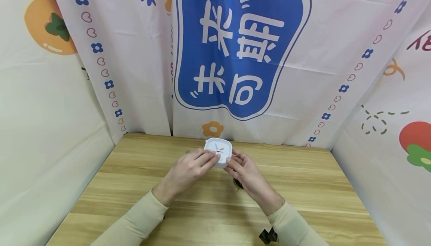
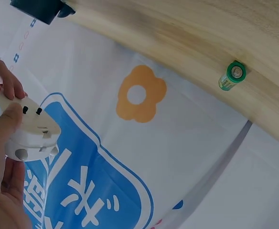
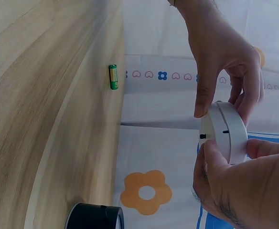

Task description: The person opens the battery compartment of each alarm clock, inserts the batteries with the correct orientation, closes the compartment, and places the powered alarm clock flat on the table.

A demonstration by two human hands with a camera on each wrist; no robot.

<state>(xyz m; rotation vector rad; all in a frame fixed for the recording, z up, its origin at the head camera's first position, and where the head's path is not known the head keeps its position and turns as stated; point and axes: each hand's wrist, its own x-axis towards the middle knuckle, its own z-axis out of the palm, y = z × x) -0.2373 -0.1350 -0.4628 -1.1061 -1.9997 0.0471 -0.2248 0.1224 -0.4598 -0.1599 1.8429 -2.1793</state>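
Observation:
A small white square alarm clock (image 1: 219,149) is held above the wooden table, its dial facing up in the head view. My left hand (image 1: 192,168) grips its left side, the fingers lying across the front edge of the face. On the opposite side, my right hand (image 1: 247,174) pinches the rim with thumb and fingers. The left wrist view shows the back of the clock (image 2: 37,126) with two small black knobs, and my left hand (image 2: 1,157) holding it. In the right wrist view both the left hand (image 3: 223,62) and the right hand (image 3: 254,181) hold the case.
A green battery (image 2: 231,76) stands on the wooden table (image 1: 134,186), near its back edge. Partly hidden below my right hand is a dark round container (image 1: 238,183), seen better in the right wrist view as a black cylinder (image 3: 94,217). A printed curtain (image 1: 148,100) hangs behind.

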